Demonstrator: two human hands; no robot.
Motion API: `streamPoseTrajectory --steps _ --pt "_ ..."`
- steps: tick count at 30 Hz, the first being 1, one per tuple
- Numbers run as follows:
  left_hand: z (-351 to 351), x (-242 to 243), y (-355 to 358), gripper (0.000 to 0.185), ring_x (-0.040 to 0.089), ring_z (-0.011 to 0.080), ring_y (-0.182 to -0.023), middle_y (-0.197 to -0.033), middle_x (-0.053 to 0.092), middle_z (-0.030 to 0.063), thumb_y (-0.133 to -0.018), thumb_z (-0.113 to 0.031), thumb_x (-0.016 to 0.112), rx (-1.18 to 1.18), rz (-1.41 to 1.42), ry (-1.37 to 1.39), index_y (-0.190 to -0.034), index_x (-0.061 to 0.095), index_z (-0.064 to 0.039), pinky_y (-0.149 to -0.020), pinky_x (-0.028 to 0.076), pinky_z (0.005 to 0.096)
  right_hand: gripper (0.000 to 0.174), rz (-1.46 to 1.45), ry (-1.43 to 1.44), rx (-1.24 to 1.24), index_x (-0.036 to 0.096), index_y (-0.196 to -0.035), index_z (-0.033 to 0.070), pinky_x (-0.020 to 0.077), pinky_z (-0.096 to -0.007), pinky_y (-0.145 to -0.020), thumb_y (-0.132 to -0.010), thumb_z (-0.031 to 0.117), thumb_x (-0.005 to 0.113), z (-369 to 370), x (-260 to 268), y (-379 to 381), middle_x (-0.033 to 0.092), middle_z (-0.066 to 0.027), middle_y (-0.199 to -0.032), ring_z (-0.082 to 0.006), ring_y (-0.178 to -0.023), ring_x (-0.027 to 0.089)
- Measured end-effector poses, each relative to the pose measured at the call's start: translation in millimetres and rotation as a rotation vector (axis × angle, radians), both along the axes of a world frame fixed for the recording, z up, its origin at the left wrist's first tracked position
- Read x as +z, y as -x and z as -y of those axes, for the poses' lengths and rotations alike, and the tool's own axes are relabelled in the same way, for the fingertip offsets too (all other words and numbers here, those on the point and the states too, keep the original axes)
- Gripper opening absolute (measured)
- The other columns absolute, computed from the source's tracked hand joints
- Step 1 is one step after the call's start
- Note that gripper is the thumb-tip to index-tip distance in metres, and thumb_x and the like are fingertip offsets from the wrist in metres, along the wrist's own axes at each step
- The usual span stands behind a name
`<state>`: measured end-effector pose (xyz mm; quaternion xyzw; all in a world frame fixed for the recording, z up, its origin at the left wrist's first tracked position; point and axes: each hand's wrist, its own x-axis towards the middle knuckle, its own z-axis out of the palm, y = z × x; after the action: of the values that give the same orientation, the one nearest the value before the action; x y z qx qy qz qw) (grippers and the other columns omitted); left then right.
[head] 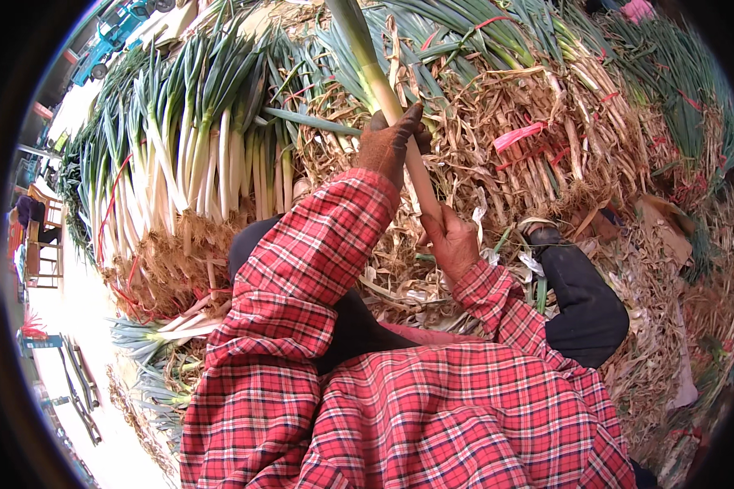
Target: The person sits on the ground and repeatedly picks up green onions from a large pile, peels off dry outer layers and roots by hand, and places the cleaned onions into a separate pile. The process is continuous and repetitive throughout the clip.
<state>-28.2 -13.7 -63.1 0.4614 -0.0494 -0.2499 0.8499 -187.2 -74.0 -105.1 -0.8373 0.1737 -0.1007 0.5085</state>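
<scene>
A thick Welsh onion [419, 174], with a pale shaft and green leaves at the top, slants across the middle of the view. My left hand [384, 150], in a dark brown work glove, wraps around its shaft below the leaves. Lower down, my bare right hand [457, 244] pinches the root end between thumb and fingers; the very tip is hidden there. Cleaned white-stemmed onions [189, 159] stand packed together to the left, roots towards me. Right of my hands lie untrimmed onions [563, 134] in dry brown husks, with a pink tie [520, 136] among them.
Dry peeled leaves [397, 263] litter the ground between my legs. My right leg [581, 299] is bent at the right. A few loose onions [186, 324] lie at the lower left. Further left are a wooden chair [46, 208] and a blue vehicle [110, 40]. More bundles [679, 85] lie far right.
</scene>
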Motion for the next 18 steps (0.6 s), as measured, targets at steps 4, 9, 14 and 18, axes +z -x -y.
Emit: streamPoseTrajectory --steps 4,9,14,18 --pt "-6 4 -2 0.04 0.06 0.0189 -0.064 -0.077 0.058 0.0085 -0.078 -0.025 0.071 -0.06 0.012 -0.046 -0.096 0.047 0.001 -0.058 0.052 0.0305 0.054 -0.07 -0.36 0.014 0.057 -0.098 -0.004 0.0405 -0.0247 -0.04 -0.091 0.048 0.045 5 7 11 0.06 -0.0077 -0.057 -0.0112 -0.042 0.053" --pt "-6 1 1 0.042 0.061 0.0197 -0.066 -0.076 0.056 0.0084 -0.079 -0.028 0.071 -0.095 -0.022 -0.015 -0.097 0.047 0.001 -0.059 0.052 0.0307 0.051 -0.029 -0.769 0.108 0.055 -0.085 0.0 0.0368 -0.0231 -0.03 -0.093 0.048 0.039 12 -5 17 0.059 -0.0109 -0.057 -0.0123 -0.034 0.048" --pt "-3 4 8 0.037 0.057 0.0193 -0.066 -0.079 0.055 0.0076 -0.087 -0.034 0.058 -0.192 -0.032 -0.014 -0.1 0.048 -0.001 -0.06 0.05 0.0314 0.045 -0.148 -1.002 0.129 0.059 -0.078 -0.001 0.0432 -0.0263 -0.035 -0.092 0.04 0.047 13 -41 25 0.061 -0.0104 -0.06 -0.0156 -0.038 0.052" --pt "-7 19 3 0.041 0.053 0.0186 -0.057 -0.072 0.054 0.0068 -0.09 -0.04 0.05 -0.271 -0.092 0.137 -0.098 0.05 0.0 -0.054 0.047 0.032 0.028 -0.743 0.345 0.549 0.065 -0.091 0.003 0.0524 -0.0329 -0.075 -0.088 0.029 0.053 15 -80 33 0.066 -0.0119 -0.081 -0.0208 -0.07 0.062"
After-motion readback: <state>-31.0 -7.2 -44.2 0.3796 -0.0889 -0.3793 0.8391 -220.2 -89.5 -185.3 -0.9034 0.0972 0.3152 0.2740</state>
